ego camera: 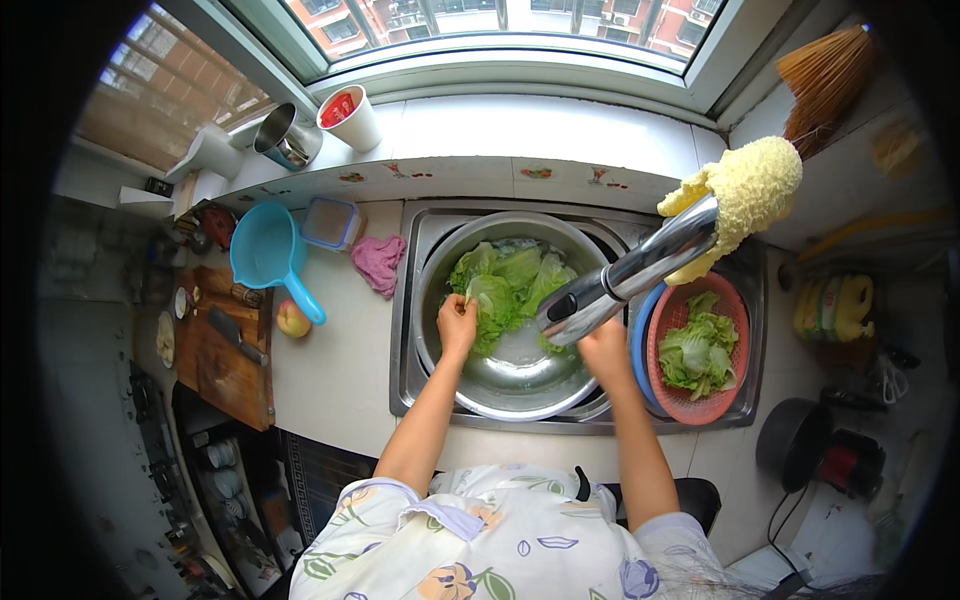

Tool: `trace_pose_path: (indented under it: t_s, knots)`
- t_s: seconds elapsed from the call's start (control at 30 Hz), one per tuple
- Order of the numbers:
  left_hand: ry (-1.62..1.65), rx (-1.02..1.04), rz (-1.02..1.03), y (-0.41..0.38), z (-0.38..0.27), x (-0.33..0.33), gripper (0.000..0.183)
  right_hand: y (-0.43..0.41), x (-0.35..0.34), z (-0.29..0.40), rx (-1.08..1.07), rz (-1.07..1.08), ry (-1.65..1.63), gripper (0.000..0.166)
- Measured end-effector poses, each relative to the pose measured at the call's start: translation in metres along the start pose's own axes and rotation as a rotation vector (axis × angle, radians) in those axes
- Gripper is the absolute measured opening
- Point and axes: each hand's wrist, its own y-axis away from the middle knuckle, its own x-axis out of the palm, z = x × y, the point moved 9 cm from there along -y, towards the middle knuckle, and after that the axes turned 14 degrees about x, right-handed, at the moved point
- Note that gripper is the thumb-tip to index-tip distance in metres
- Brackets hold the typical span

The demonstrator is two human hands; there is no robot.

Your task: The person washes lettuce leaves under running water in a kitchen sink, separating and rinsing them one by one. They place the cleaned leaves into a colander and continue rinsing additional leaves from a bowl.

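Note:
A large steel basin (431, 360) sits over the sink, holding water and green lettuce leaves (517, 274). At its left side my left hand (457, 326) pinches the edge of a lettuce leaf between thumb and fingers. My right hand (606, 349) is blurred at the basin's right rim, partly hidden under the chrome faucet (626, 274); what it holds, if anything, cannot be told. To the right, a pink plastic colander (731, 300) with lettuce leaves (697, 349) in it rests in a blue basin (643, 352).
A yellow cloth (757, 195) drapes the faucet. Left stand a blue ladle (266, 244), a lidded plastic box (328, 223), a pink rag (378, 262), an apple (292, 319) and a cleaver (225, 326) on a wooden cutting board (217, 375). A black pot (793, 442) stands right.

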Motion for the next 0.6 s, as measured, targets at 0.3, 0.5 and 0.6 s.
trace_pose_path:
  t_s: [0.3, 0.5, 0.6]
  knots:
    - [0.634, -0.445, 0.166, 0.04, -0.009, 0.01, 0.012, -0.048, 0.163, -0.07, -0.039, 0.209, 0.06, 0.038]
    - [0.71, -0.559, 0.151, 0.055, 0.012, 0.034, 0.023, -0.038, 0.142, -0.11, -0.028, 0.098, 0.106, 0.048]
    - [0.491, -0.352, 0.27, 0.05, 0.002, 0.044, 0.023, -0.03, 0.134, -0.117, 0.0, 0.086, 0.327, 0.049]
